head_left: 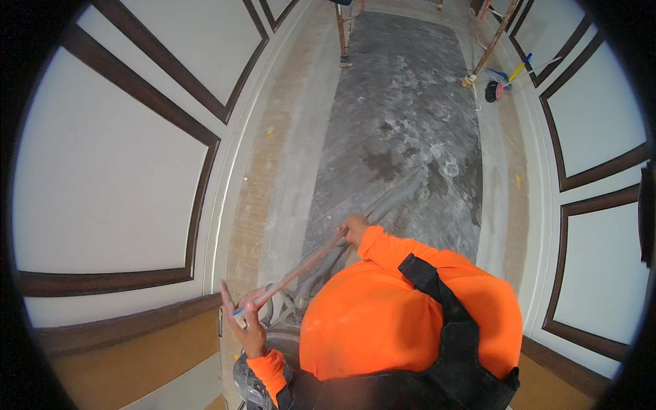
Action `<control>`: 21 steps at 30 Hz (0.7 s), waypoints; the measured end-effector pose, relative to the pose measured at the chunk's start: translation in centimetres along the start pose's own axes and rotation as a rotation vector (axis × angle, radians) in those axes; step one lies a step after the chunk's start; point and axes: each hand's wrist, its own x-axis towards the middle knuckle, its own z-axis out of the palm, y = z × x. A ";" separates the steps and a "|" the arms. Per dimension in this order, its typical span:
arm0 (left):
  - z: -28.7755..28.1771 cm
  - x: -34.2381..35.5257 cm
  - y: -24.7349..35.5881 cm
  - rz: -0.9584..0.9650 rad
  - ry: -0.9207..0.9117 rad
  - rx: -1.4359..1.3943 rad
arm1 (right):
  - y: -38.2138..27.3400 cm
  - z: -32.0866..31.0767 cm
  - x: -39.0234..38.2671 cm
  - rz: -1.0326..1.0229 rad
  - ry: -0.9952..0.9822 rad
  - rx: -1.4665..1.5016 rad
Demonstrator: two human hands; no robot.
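I am looking straight down my orange sleeves and a black chest strap. My left hand point(246, 321) grips the lower end of a long thin reddish rod point(301, 270), with the forefinger sticking up. My right hand point(355, 229) is closed around the rod's upper end. The rod slants from lower left to upper right across my front. Beneath it lies a grey corrugated hose point(393, 198) that runs to a round grey machine point(280, 328), partly hidden by my body.
A corridor floor with a dusty grey marble strip point(403, 123) and beige borders stretches ahead. White wall panels with dark wood trim point(198, 205) line both sides. Scaffold legs point(342, 41) stand far off, with a broom and dark tool point(495, 85) at the right wall.
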 end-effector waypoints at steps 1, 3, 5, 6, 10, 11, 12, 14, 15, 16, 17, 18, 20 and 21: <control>0.4 0.2 -0.3 -0.002 0.010 -0.051 | -0.8 -0.5 1.2 0.022 -0.008 0.056; 1.0 0.2 -0.7 -0.010 0.044 -0.143 | -0.1 -0.2 1.6 0.040 0.033 0.127; 0.2 -0.7 -1.0 -0.016 0.078 -0.137 | 0.6 2.0 -3.0 0.006 0.131 0.150; 0.2 -0.8 -1.1 -0.015 0.073 -0.144 | 0.5 1.3 -1.8 -0.002 0.111 0.143; -1.5 -1.9 -1.1 -0.021 0.039 -0.122 | 3.4 -0.4 0.2 -0.074 0.054 0.049; -1.4 -1.9 -1.2 -0.027 0.042 -0.127 | 3.6 -0.2 -0.6 -0.118 0.038 0.011; -1.2 -2.0 -1.1 -0.030 0.043 -0.136 | 3.1 -0.4 -0.4 -0.096 0.062 0.022; 0.3 -1.8 -2.2 -0.047 0.047 -0.200 | 1.8 -0.5 1.0 -0.045 0.099 0.038; 0.9 -1.5 -2.7 -0.053 0.039 -0.228 | 1.1 -0.5 2.0 -0.017 0.116 0.056; 0.9 -1.5 -2.7 -0.051 0.048 -0.235 | 0.5 -0.4 2.8 0.008 0.135 0.073; 0.9 -1.4 -2.7 -0.049 0.058 -0.242 | 0.3 -0.3 3.5 0.034 0.153 0.090; 0.9 -1.4 -2.8 -0.050 0.070 -0.251 | 0.5 -0.4 3.7 0.049 0.140 0.059; -0.8 -2.1 -3.1 -0.033 0.072 -0.223 | 1.7 -1.0 4.0 0.080 0.116 -0.002; -1.7 -2.4 -3.2 -0.030 0.069 -0.207 | 2.8 -1.1 3.7 0.072 0.099 -0.012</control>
